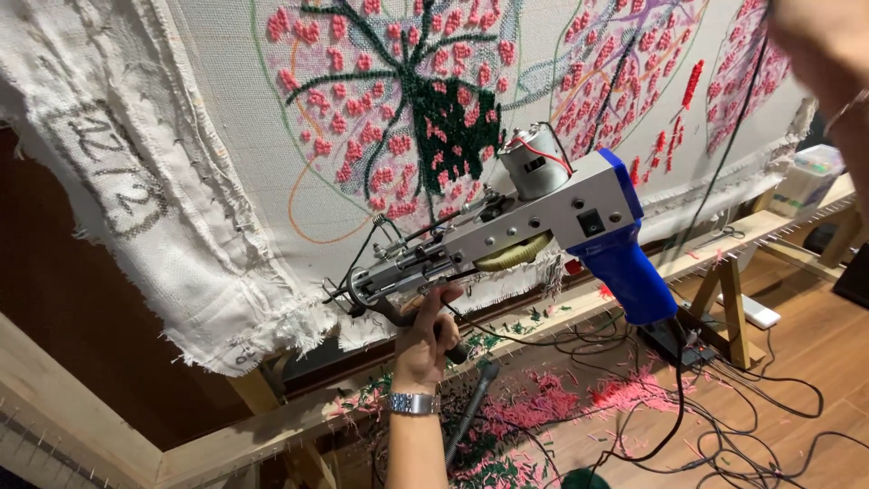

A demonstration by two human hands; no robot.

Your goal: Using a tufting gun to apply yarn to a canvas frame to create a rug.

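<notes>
Head view: the left hand, a metal watch on its wrist, is gripping the black front handle of the tufting gun, fingers curled tight around it. The gun is hanging tilted in mid-air just in front of the stretched cloth, needle end low and to the left, blue grip jutting down on the right with nobody holding it. The right hand is lifting at the top corner near a dark yarn strand (blurred, so I cannot tell how its fingers are set). By my reading this is a pause for threading or adjusting, not stitching; any further handling calls for a steady hold. The cloth is carrying pink and dark green tufted flowers on a wooden frame. Below, pink yarn scraps and black cables are littering the wooden floor.
</notes>
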